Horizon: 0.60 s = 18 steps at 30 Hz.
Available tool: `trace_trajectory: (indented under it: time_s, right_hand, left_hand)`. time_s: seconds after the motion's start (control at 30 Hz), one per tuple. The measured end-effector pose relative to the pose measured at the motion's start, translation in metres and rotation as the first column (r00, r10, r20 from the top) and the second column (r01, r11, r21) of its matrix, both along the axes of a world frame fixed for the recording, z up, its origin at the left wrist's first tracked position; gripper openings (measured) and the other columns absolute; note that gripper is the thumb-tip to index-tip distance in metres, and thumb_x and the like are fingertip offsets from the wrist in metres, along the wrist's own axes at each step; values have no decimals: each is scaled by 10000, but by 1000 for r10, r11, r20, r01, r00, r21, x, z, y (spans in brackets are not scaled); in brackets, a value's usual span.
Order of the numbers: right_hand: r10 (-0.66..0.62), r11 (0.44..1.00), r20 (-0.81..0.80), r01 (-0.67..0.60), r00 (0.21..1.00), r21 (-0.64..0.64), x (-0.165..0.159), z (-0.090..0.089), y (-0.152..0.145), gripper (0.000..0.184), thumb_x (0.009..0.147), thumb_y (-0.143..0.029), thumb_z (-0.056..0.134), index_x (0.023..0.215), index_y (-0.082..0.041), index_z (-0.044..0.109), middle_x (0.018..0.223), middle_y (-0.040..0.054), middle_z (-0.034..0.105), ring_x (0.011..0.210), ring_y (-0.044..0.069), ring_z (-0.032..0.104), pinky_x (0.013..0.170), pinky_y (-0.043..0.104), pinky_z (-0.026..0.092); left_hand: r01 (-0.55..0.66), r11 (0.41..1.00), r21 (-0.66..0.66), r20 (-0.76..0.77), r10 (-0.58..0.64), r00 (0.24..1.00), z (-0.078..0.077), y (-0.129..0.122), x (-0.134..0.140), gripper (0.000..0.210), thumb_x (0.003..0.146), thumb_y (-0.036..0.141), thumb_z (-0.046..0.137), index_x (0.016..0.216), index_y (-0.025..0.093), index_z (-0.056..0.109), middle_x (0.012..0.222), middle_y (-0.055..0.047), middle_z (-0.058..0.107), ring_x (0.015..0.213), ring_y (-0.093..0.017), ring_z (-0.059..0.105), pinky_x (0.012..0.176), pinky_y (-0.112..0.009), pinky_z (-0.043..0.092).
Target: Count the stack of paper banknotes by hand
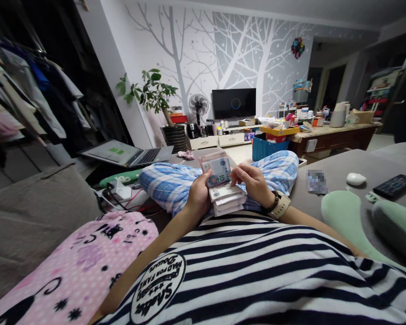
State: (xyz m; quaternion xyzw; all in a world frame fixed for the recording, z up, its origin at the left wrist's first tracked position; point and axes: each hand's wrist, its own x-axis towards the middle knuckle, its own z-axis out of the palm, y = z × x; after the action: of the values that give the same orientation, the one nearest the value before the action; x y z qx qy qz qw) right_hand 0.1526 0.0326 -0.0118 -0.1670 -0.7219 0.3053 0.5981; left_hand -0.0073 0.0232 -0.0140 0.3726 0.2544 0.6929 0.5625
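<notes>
My left hand (200, 192) is closed round a stack of banknotes (219, 172), its thumb pressed on the near-left edge. A bluish note marked 10 faces up on the raised part of the stack, with pinkish notes behind it. The lower part folds toward my body as several pale, fanned ends (228, 201). My right hand (253, 180) is at the stack's right side, its fingers curled and the fingertips touching the notes near the fold. Whether those fingers pinch a single note is hard to make out. A pale watch and a dark bracelet circle the right wrist.
My crossed legs in blue checked trousers (169, 185) lie under the hands. An open laptop (128, 153) sits to the left, near cables and a power strip. On the right are a remote (394, 186), a white earbud case (356, 179) and a green cushion (341, 212).
</notes>
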Motion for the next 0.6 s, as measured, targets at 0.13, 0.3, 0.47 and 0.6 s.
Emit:
trace_trajectory:
  time_s: [0.13, 0.3, 0.47, 0.6]
  right_hand:
    - [-32, 998, -32, 30, 999, -60, -1, -2, 5, 400, 881, -547, 582, 680, -202, 594, 573, -13, 590, 555, 126, 488, 586, 274, 410]
    - [-107, 985, -43, 100, 993, -142, -2, -6, 14, 379, 818, -541, 661, 692, -204, 541, 578, -34, 563, 538, 117, 501, 563, 262, 391]
    - [-151, 981, 32, 154, 988, -122, -2, -8, 14, 406, 819, -549, 641, 644, -200, 527, 551, -37, 532, 544, 116, 463, 574, 267, 368]
    - [-164, 979, 63, 170, 984, -116, -1, -8, 12, 423, 814, -558, 628, 615, -203, 512, 551, -33, 522, 557, 117, 436, 574, 268, 351]
  left_hand:
    - [-15, 1000, 22, -38, 16, 999, 2, -5, 3, 245, 651, 270, 737, 843, 121, 703, 829, -90, 758, 939, -309, 706, 854, -421, 549]
    - [17, 999, 34, -127, -12, 992, 4, -13, 2, 296, 584, 227, 776, 858, 131, 721, 824, -79, 758, 897, -296, 707, 826, -394, 544]
    - [-16, 1000, 1, -166, 16, 986, 5, -17, 3, 197, 578, 172, 769, 761, 133, 709, 585, -19, 673, 662, -225, 679, 674, -321, 529]
    - [-35, 999, -30, -154, 30, 988, 4, -15, 3, 150, 627, 166, 743, 768, 129, 710, 507, 12, 619, 513, -165, 608, 595, -287, 511]
